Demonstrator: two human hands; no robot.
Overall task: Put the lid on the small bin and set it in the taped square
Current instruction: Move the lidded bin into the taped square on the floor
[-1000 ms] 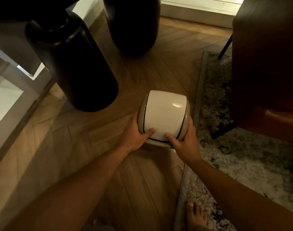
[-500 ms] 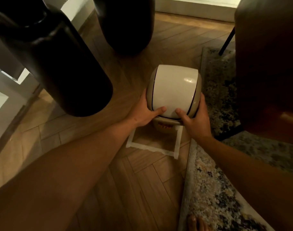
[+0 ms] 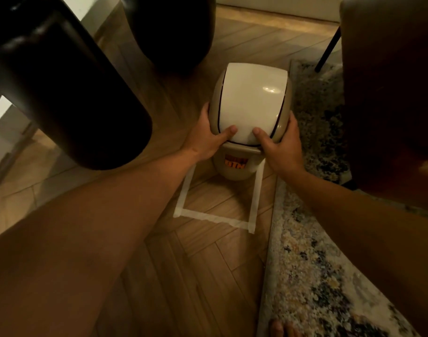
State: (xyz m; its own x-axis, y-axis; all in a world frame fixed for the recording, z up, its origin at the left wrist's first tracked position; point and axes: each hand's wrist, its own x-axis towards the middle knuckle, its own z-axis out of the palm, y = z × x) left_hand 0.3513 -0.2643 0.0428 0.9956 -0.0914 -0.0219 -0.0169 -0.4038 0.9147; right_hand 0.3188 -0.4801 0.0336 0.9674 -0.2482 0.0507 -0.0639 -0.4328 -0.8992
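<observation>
The small beige bin (image 3: 234, 170) carries an orange label on its near side. Its domed lid (image 3: 250, 105), with a white swing flap, sits on top of it. My left hand (image 3: 205, 139) grips the lid's left side, thumb on the flap. My right hand (image 3: 281, 147) grips the right side, thumb also on the flap. A square of white tape (image 3: 214, 218) is stuck on the wooden floor. The bin stands over the far part of that square; its base hides the far tape edge.
Two large dark vases stand at the left (image 3: 69, 93) and back (image 3: 171, 30). A brown chair (image 3: 390, 93) with a thin black leg is on the right. A patterned rug (image 3: 317, 276) borders the square's right side. A bare foot (image 3: 281, 329) shows at the bottom.
Both hands have carried the lidded bin away from me, so the near and side edges of the taped square have come into sight below it. The grip is unchanged.
</observation>
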